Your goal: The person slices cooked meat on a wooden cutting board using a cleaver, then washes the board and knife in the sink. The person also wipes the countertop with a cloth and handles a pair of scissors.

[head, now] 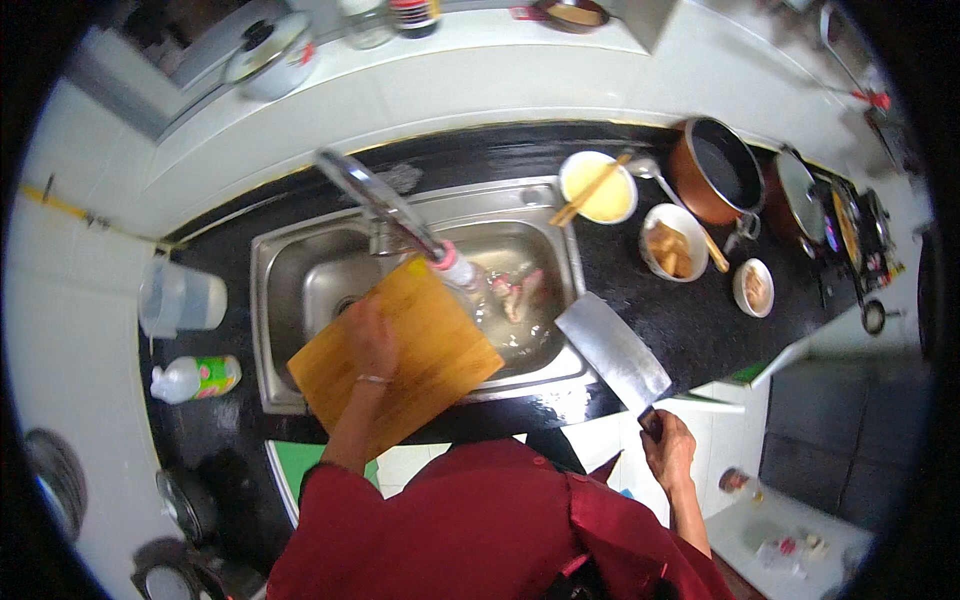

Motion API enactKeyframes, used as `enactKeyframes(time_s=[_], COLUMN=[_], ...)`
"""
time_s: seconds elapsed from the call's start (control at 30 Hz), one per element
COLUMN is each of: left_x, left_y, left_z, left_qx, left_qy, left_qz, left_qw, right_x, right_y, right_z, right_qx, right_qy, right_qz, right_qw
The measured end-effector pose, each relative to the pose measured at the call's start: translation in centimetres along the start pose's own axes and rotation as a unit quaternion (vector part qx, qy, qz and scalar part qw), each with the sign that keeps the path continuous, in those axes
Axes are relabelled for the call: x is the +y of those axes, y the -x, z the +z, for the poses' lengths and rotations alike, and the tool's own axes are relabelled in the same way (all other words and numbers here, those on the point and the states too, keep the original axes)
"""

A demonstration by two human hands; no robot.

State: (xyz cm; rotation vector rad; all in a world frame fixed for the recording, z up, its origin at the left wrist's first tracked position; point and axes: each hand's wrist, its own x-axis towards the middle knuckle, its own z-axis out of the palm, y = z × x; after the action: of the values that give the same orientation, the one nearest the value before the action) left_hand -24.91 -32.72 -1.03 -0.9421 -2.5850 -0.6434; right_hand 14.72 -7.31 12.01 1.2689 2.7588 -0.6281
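Note:
My right hand (667, 448) grips the dark handle of a cleaver (619, 346). Its broad steel blade points up and left, over the sink's right front corner. On the upper face of a wooden cutting board (442, 352) lies my left hand (373, 341), its fingers blurred by motion. The board slants across the double-bowl steel sink (289, 255) and reaches past the counter's front edge. Above the board's far corner is the spout of the faucet (386, 202), with a pink and white end piece. Pieces of raw meat (516, 292) lie in water in the right bowl.
Right of the sink stand a bowl of yellow liquid (592, 180) with chopsticks across it, a bowl of brown food pieces (686, 259), a smaller bowl (752, 279) and a copper-coloured pot (694, 176). A plastic pitcher (180, 296) and a bottle (199, 377) stand to the left.

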Motion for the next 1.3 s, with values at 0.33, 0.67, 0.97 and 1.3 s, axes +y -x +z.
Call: enactKeyframes(time_s=[0.33,0.67,0.97,1.3], left_x=[-7.0,-7.6,-6.3,-2.1], left_y=[23.5,23.6,25.7,32.7], left_z=[-10.1,-10.5,-11.7,-15.5], left_qx=[-0.031,-0.167,-0.087,0.174], left_qy=[0.455,0.605,0.764,0.74], left_qz=[-0.711,-0.611,-0.496,-0.534], left_qw=[0.535,0.482,0.402,0.369], right_x=[-2.0,-4.4,-5.0,-4.7], right_y=[-4.1,-6.3,-6.3,-6.7], right_z=[3.3,3.5,3.8,4.7], right_qx=[-0.038,-0.062,-0.027,-0.031], right_qy=[-0.074,-0.062,-0.048,-0.047], right_qz=[-0.062,-0.08,-0.055,-0.046], right_qw=[0.995,0.993,0.997,0.997])
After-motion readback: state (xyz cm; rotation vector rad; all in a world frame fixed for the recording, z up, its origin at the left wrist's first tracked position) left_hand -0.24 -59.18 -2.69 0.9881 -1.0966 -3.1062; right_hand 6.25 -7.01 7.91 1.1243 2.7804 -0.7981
